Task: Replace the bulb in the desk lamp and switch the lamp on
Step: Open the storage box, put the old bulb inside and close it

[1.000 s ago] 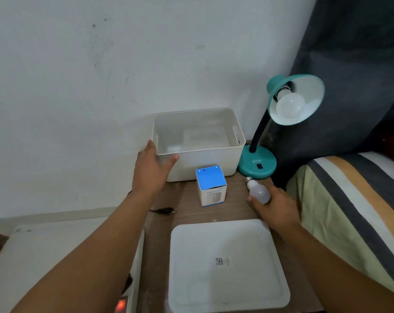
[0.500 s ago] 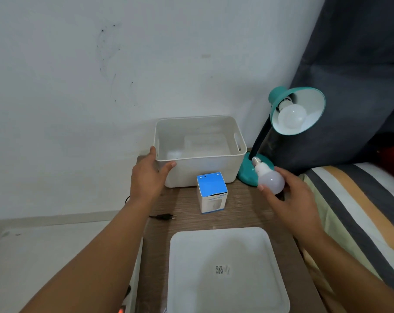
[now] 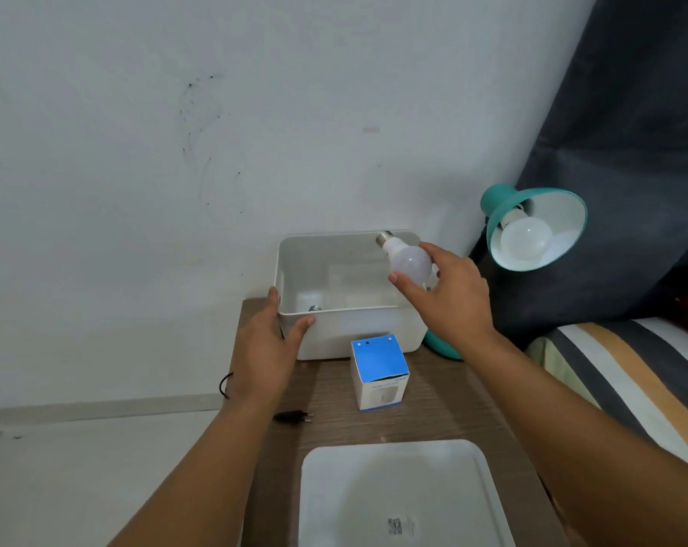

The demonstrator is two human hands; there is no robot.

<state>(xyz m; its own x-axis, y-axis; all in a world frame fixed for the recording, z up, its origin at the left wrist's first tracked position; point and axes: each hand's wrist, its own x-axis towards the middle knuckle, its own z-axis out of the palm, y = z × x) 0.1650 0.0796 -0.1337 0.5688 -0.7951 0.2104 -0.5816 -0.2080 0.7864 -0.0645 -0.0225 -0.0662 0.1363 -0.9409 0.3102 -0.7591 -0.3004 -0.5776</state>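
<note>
In the head view, the right hand [image 3: 448, 294] pinches a loose bulb [image 3: 407, 259] by its glass at frame centre, above the white bin [image 3: 346, 329]. A loose fingertip hold could let it drop and crack. The left hand [image 3: 269, 345] grips the bin's near-left corner. The lamp [image 3: 535, 227], right, holds another bulb.

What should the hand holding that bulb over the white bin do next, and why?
Probably lower the bulb into the bin and let go: the right hand holds it above the opening, the left hand holds the bin's corner, and the lamp already carries a bulb.
</note>
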